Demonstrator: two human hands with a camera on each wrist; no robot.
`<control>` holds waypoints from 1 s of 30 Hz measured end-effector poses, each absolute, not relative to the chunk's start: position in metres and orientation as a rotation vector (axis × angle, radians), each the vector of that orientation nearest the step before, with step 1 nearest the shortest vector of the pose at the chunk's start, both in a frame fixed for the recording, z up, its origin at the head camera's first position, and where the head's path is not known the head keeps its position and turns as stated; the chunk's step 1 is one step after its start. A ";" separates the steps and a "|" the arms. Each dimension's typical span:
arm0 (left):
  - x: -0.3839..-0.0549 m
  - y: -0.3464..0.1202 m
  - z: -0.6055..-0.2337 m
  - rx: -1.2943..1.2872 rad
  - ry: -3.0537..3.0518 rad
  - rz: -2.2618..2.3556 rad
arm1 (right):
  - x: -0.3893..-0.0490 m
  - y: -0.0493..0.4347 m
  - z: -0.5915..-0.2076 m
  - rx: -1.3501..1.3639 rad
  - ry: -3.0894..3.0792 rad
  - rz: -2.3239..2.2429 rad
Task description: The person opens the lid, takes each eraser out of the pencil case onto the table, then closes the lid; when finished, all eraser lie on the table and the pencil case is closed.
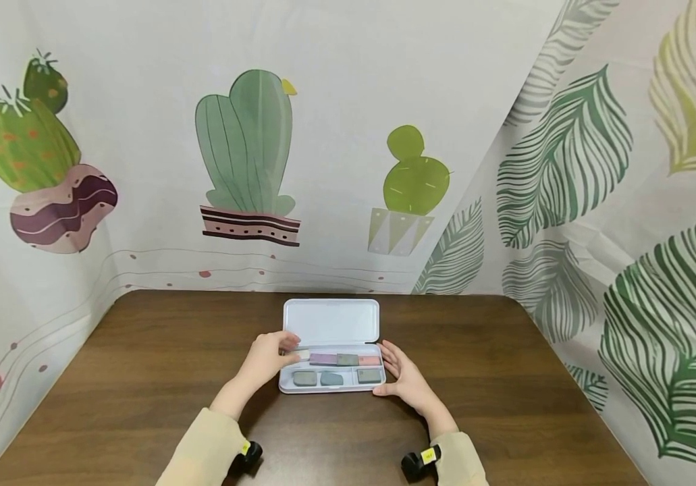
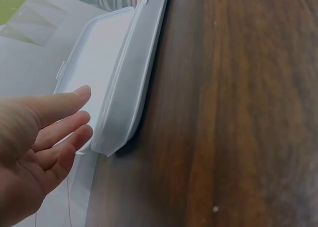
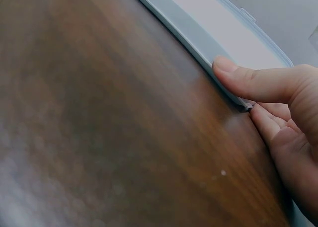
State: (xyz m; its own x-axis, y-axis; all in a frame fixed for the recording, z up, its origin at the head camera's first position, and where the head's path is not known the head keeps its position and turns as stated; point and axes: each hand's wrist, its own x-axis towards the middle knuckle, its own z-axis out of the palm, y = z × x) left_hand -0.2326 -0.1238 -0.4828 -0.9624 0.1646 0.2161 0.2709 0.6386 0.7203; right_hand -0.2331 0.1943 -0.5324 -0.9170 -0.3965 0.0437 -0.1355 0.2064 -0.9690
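Your left hand (image 1: 267, 355) is at the left end of the open case (image 1: 333, 390), thumb and fingers loosely apart; your right hand (image 1: 408, 379) grips its right end. The case lies on the table (image 1: 141, 385), its lid (image 1: 331, 322) tipped back and coloured blocks (image 1: 323, 360) inside.

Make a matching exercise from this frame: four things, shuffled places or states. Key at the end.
Things
1. Lid
2. Purple block
3. Pink block
4. Right hand

Places or states
A. Back row, directly left of a grey-green block
B. Outside the case, at its right end
C. Open, at the far side of the case
D. Inside the case, right end of the back row

Pairs: 1-C, 2-A, 3-D, 4-B
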 end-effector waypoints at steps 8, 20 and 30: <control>-0.231 -0.120 -0.484 -0.421 -2.767 -1.141 | -0.232 0.194 -0.532 -0.520 2.256 -1.786; -0.232 -0.120 -0.486 -0.437 -2.802 -1.093 | -0.232 0.194 -0.532 -0.517 2.261 -1.783; -0.235 -0.123 -0.489 -0.497 -2.804 -1.057 | -0.233 0.194 -0.532 -0.523 2.263 -1.787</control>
State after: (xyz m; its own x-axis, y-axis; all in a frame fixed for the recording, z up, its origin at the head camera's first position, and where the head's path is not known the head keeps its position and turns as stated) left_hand -0.2353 -0.1231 -0.4893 -0.9412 0.2650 0.2093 0.3373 0.7052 0.6236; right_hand -0.2329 0.1941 -0.5324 -0.9149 -0.4001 0.0538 -0.1450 0.2014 -0.9687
